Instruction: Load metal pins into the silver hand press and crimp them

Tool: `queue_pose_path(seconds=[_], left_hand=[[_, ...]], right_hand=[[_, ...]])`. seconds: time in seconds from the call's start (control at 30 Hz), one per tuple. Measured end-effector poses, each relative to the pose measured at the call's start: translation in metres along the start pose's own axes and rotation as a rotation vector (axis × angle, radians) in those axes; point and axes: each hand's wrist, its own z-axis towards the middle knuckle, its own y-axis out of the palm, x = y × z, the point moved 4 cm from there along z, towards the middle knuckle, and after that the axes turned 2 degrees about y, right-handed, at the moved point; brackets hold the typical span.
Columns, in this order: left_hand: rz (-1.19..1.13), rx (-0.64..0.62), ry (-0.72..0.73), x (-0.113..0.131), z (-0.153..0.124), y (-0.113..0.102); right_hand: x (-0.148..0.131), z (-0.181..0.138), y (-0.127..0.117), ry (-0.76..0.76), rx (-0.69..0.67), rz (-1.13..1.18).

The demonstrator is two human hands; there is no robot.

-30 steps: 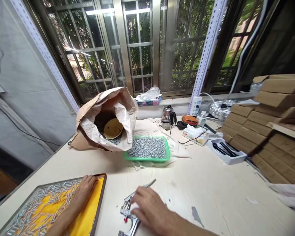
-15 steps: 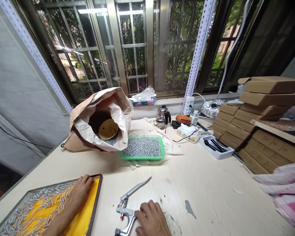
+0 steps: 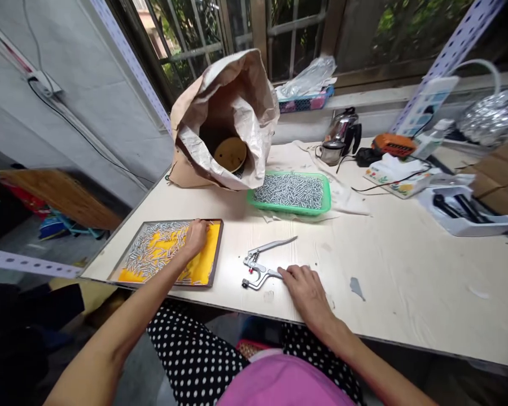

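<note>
My left hand [image 3: 196, 237] is inside a shallow dark-rimmed tray [image 3: 218, 248], at its far right part. Its fingers are bent down and closed; what they hold, if anything, is hidden. Small silver metal pins [image 3: 146, 256] lie scattered over the tray's yellow bottom, mostly on the left. To the right of the tray, a pair of silver snap pliers [image 3: 258, 269] rests on the table with its jaws spread and a red tip inside. My right hand [image 3: 307, 290] lies over the end of the lower handle, fingers curled on it. The upper handle sticks out untouched.
Behind the pliers stands a green basket [image 3: 328, 194] full of silver pins. A big paper sack [image 3: 254, 124] with a yellow round scoop inside leans beside it. Farther right are a kettle [image 3: 342, 129], a tissue box [image 3: 400, 175] and a white bin [image 3: 461, 217] with black tools.
My view has swung down and left, so my arms and lap now show. My left hand stays at the tray's right part, my right hand at the pliers' handle.
</note>
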Motion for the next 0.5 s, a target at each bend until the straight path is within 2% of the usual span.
queue_pose_path(seconds=[0.17,0.3,0.4,0.5], left_hand=[[0.025,-0.05,-0.065,-0.008,-0.008,-0.013],[0.017,-0.048,-0.077,0.009,-0.028,-0.029],[-0.32,-0.111,-0.113,0.043,-0.058,-0.032],[-0.777,-0.317,-0.202,0.083,-0.095,-0.02]], right_hand=[[-0.001,0.001,-0.006,0.031,-0.061,0.011],[0.003,0.003,-0.008,0.03,-0.087,-0.001],[0.007,0.006,-0.01,0.013,-0.086,-0.01],[0.01,0.007,-0.01,0.017,-0.071,-0.025]])
